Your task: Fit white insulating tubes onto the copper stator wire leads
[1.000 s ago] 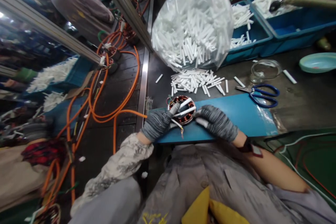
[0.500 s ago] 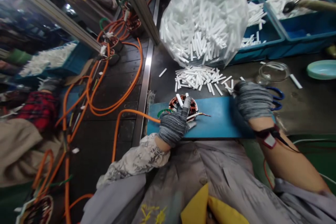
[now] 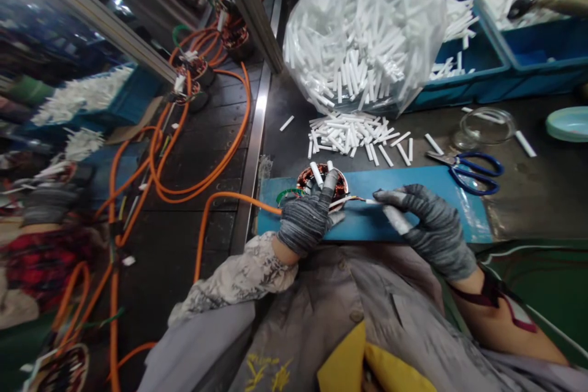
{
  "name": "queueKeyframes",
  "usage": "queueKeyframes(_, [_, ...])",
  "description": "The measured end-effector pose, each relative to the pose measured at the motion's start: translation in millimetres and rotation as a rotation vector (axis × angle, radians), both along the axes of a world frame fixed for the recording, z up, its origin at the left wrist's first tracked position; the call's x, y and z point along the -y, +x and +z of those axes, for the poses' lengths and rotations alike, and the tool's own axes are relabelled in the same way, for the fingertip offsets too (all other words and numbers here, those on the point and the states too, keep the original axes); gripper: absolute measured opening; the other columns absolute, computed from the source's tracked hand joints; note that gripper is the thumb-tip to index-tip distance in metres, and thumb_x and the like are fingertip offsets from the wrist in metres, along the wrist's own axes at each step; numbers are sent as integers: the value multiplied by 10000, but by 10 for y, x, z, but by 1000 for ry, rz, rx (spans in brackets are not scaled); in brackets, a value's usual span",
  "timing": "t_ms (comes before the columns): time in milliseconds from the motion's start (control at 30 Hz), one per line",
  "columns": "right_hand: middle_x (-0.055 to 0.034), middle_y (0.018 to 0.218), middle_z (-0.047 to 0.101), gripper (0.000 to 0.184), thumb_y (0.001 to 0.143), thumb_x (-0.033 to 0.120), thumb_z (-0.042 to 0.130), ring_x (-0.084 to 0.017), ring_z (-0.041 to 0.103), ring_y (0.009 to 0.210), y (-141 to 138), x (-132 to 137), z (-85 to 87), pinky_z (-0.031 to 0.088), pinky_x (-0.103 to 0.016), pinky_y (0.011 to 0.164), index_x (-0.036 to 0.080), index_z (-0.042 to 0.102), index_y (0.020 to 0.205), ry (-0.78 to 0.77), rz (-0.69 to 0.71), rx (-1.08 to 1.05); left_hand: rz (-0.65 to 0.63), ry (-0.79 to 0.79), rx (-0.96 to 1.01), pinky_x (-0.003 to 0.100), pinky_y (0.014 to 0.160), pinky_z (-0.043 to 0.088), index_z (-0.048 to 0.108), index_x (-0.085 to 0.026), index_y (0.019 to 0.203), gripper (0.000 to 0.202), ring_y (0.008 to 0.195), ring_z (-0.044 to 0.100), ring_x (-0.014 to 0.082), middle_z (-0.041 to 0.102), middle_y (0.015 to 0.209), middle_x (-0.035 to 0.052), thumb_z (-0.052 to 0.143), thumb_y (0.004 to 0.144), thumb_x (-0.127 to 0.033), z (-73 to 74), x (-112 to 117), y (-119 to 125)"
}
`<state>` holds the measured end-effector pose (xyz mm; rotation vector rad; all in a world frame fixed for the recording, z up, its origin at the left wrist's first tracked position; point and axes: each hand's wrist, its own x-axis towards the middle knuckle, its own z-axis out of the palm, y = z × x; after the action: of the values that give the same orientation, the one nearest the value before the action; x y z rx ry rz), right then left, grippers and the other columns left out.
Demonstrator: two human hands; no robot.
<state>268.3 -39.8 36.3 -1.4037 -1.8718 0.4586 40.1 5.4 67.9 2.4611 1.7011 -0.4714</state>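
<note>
My left hand point(image 3: 305, 220), in a grey knitted glove, grips a copper-wound motor stator point(image 3: 309, 176) at the left of a blue mat point(image 3: 358, 223). White sleeves stick up from its windings near my fingers. Thin stripped lead wires point(image 3: 353, 198) reach right from the stator, and an orange cable point(image 3: 229, 195) runs off to the left. My right hand point(image 3: 427, 220), gloved with pale fingertips, pinches a small white sleeve point(image 3: 371, 201) at the ends of those wires. Whether the wires are inside the sleeve I cannot tell. Blue-handled scissors point(image 3: 475, 171) lie behind my right hand.
Loose white sleeves point(image 3: 351, 133) are heaped before a clear plastic bag point(image 3: 362, 30) full of them. Blue bins point(image 3: 528, 76) stand at the back right, near a clear ring point(image 3: 487, 128) and pale green dish point(image 3: 569, 124). Left, a conveyor point(image 3: 220, 135) carries cabled stators; a co-worker's gloved hand point(image 3: 50, 202) works beyond.
My right hand has come from the scissors toward the stator's wires, with a white sleeve between its fingertips. The scissors now lie free. My left hand has stayed on the stator.
</note>
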Motion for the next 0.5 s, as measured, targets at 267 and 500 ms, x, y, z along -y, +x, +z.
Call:
queueKeyframes(267, [-127, 841, 730, 306, 1049, 270, 510, -242, 625, 764, -255, -219, -70, 474, -378, 725, 174, 794, 1112, 85, 141, 324, -121, -32, -2, 408, 865, 547, 191, -269, 1692, 770, 1043, 737, 318, 680, 1370, 202, 518, 1042, -522, -85, 56, -13])
queueKeyframes(500, [-31, 659, 652, 572, 1080, 583, 377, -170, 571, 582, -188, -252, -259, 499, -313, 600, 189, 718, 845, -575, 312, -403, -199, 2, -43, 429, 847, 584, 182, -312, 1688, 721, 1249, 664, 387, 529, 1551, 245, 490, 1056, -467, -202, 73, -54])
